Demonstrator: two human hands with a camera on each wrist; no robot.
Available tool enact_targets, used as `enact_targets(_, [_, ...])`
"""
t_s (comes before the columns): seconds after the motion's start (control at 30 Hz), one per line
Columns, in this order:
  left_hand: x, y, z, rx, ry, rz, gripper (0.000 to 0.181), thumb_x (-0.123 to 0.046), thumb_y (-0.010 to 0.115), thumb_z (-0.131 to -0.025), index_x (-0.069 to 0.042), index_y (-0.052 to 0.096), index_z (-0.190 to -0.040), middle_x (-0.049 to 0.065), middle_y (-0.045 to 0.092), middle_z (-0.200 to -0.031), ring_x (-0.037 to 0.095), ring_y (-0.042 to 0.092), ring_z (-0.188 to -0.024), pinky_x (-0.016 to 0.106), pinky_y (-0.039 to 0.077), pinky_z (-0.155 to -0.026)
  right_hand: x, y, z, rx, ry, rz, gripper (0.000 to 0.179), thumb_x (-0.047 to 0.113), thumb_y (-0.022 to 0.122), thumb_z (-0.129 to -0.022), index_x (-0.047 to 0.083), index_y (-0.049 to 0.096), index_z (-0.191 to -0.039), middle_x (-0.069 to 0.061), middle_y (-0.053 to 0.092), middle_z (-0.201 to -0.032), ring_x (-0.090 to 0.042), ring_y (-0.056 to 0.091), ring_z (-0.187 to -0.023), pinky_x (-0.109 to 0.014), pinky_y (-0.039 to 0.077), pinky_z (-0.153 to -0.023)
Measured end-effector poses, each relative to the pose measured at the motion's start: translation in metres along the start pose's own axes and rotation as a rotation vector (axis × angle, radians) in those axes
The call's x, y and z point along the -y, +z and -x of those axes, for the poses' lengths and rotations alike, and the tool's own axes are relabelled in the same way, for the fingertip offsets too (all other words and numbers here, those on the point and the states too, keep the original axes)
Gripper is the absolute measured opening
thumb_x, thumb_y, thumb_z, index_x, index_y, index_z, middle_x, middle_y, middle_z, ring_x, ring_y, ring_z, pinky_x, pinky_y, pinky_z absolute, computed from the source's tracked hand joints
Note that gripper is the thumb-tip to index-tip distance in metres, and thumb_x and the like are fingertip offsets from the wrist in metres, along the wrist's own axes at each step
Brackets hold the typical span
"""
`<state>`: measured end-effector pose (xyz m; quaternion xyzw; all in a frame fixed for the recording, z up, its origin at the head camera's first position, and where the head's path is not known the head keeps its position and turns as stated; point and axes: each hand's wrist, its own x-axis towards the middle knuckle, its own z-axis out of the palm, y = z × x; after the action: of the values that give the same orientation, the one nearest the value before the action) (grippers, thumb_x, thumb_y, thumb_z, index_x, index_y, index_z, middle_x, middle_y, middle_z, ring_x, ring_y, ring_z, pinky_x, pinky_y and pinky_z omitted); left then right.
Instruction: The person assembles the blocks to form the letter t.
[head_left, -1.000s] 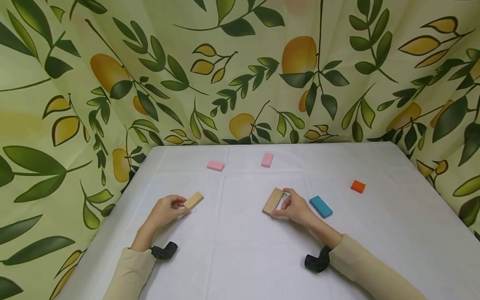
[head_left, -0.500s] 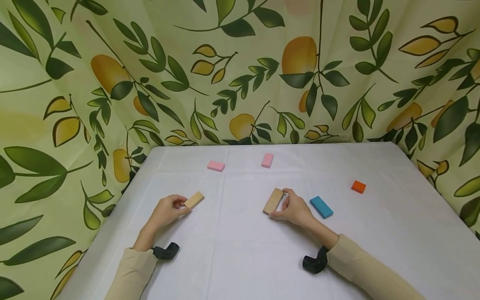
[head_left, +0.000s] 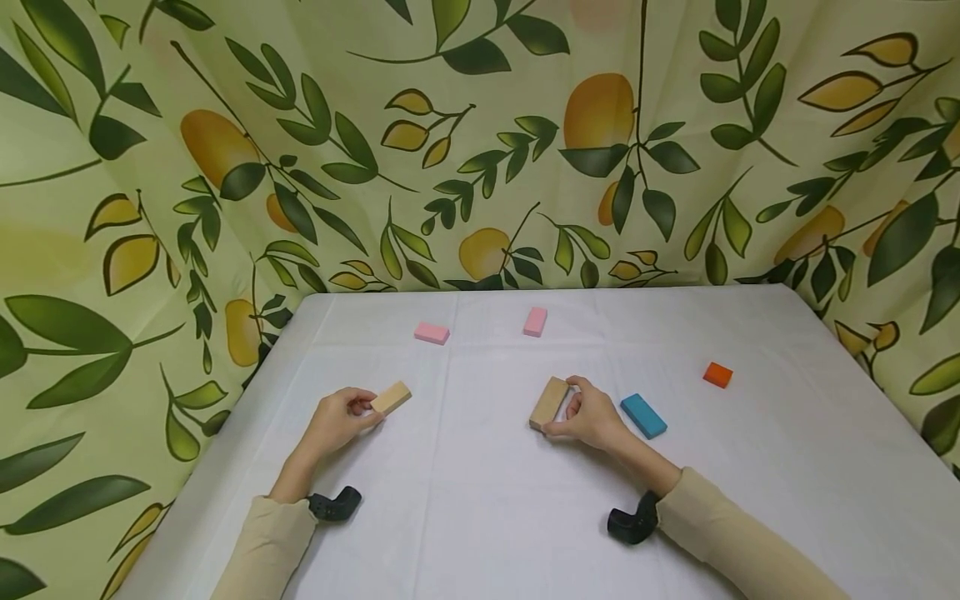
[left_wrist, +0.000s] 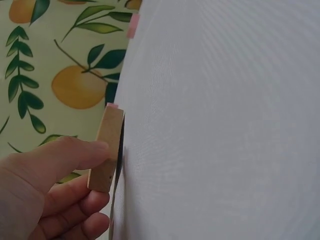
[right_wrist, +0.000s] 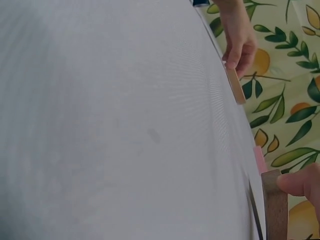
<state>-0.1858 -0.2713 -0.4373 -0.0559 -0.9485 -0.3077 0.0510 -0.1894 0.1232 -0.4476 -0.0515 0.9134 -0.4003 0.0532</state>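
Note:
My left hand [head_left: 339,419] pinches one end of a light wooden block [head_left: 392,398], thumb on the near side, the block's free end pointing away to the right. In the left wrist view, the thumb presses the face of that wooden block [left_wrist: 109,147] and the other fingers curl behind it. On the right, my right hand [head_left: 592,417] grips a second, larger-looking wooden block [head_left: 550,403] between thumb and fingertips at its two ends. The right wrist view shows only a thumb tip against the end of this block [right_wrist: 275,205]. A blue block [head_left: 642,416] lies just right of the right hand.
Two pink blocks, one on the left [head_left: 432,333] and one near the middle [head_left: 535,322], lie toward the back of the white-covered table [head_left: 480,517]. An orange block [head_left: 717,375] lies at the right. A leaf-and-fruit patterned curtain [head_left: 480,167] rises behind the table.
The left hand and its wooden block have shifted very slightly to the right. The right hand's block has moved a touch rightward and nearer; both grips are unchanged.

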Motion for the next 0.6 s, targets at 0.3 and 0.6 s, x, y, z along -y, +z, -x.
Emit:
enact_targets(0.3, [-0.003, 0.006, -0.003, -0.020, 0.038, 0.017, 0.030, -0.011, 0.079, -0.077, 0.002, 0.070, -0.103, 0.012, 0.068, -0.085, 0.016, 0.058, -0.077, 0.019, 0.041, -0.064, -0.004, -0.004, -0.004, 0.070, -0.067, -0.061, 0.084, 0.013, 0.084, -0.065, -0.010, 0.040, -0.133, 0.001, 0.048, -0.064, -0.009, 0.042, -0.060, -0.020, 0.035, -0.056])
enact_targets(0.6, [-0.011, 0.012, -0.004, -0.024, 0.100, 0.050, 0.028, -0.009, 0.079, -0.076, 0.001, 0.071, -0.101, 0.012, 0.069, -0.084, 0.017, 0.058, -0.075, 0.018, 0.043, -0.063, -0.005, -0.009, -0.009, 0.158, -0.125, -0.118, 0.083, 0.011, 0.084, -0.066, -0.007, 0.041, -0.134, 0.003, 0.047, -0.062, -0.006, 0.042, -0.057, -0.019, 0.036, -0.055])
